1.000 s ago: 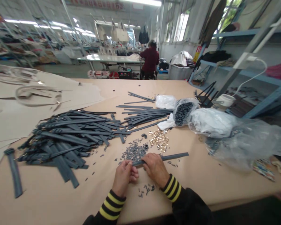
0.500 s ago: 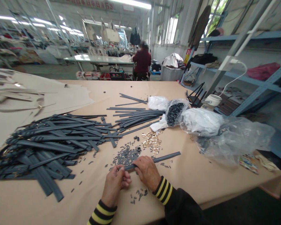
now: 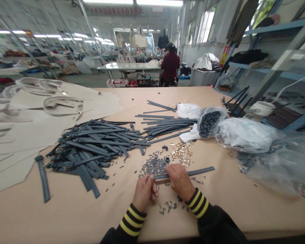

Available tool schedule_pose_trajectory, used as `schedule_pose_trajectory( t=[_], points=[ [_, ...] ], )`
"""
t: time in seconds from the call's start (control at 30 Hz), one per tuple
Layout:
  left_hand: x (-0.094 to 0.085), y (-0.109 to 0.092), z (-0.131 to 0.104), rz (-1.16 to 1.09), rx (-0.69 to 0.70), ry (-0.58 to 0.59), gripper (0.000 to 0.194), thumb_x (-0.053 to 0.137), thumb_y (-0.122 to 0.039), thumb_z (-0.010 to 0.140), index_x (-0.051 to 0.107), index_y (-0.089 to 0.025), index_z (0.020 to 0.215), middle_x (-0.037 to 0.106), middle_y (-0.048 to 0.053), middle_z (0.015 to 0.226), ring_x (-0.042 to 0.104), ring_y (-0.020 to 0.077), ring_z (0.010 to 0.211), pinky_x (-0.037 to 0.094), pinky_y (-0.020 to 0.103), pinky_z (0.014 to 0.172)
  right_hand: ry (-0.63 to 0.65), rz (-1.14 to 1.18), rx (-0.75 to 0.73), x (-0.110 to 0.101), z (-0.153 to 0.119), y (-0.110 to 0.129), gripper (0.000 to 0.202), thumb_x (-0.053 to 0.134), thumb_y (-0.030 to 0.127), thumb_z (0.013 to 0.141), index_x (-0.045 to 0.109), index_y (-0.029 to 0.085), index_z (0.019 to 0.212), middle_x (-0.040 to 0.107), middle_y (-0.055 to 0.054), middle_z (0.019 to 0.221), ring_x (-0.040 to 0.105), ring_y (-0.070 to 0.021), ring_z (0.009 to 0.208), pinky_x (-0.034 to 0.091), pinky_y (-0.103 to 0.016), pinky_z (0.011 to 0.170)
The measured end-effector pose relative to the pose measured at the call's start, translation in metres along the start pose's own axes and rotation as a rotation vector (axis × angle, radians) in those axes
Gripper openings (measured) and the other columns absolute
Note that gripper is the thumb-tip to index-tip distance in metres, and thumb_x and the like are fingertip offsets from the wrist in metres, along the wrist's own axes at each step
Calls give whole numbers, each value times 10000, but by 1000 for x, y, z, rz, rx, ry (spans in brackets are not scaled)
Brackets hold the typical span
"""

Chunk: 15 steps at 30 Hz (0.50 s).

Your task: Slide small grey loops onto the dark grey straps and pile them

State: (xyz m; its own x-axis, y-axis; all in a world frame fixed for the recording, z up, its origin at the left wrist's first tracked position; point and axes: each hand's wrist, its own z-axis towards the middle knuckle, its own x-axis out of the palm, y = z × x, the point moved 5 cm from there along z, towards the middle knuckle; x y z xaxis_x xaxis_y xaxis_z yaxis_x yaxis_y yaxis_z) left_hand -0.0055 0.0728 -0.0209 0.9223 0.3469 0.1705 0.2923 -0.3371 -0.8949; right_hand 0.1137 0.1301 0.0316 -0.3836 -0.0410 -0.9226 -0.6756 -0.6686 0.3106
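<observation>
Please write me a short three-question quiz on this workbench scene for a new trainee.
1. True or false: both hands hold one grey strap.
2. Which lies closest beyond the right hand? A) gold buckles B) white bucket C) paper sheets
3. On which side of the left hand is the big strap pile?

Key: 1 true; 2 A; 3 the left.

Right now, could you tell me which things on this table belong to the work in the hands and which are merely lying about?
In hand:
- grey strap, held by left hand and right hand
- small grey loops
- gold buckles
- strap pile

Lying about:
- beige sheets
- plastic bags
- white cup
</observation>
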Motion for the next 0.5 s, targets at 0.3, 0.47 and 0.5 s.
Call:
schedule_pose_trajectory(
  t=[0.3,0.47,0.5],
  points=[
    [-2,1,3,28,11,13,315,507,-450,720,392,-168,641,506,-63,400,469,72,310,324,131,283,0,109,10,0,-2,5,119,454,193,809,529,174,900,553,-45,829,475,-180,823,319,-325,781],
    [-4,3,7,50,19,30,313,515,-455,720,408,-170,647,510,-65,419,462,74,328,345,148,305,4,115,18,3,-1,5,135,475,246,804,531,185,911,553,-39,841,477,-178,839,317,-324,787],
    [-4,3,7,50,18,33,313,515,-454,720,409,-171,643,507,-65,418,457,73,328,344,150,307,3,115,19,3,-1,5,135,474,247,804,532,186,909,553,-38,839,478,-176,837,318,-322,785]
  ],
)
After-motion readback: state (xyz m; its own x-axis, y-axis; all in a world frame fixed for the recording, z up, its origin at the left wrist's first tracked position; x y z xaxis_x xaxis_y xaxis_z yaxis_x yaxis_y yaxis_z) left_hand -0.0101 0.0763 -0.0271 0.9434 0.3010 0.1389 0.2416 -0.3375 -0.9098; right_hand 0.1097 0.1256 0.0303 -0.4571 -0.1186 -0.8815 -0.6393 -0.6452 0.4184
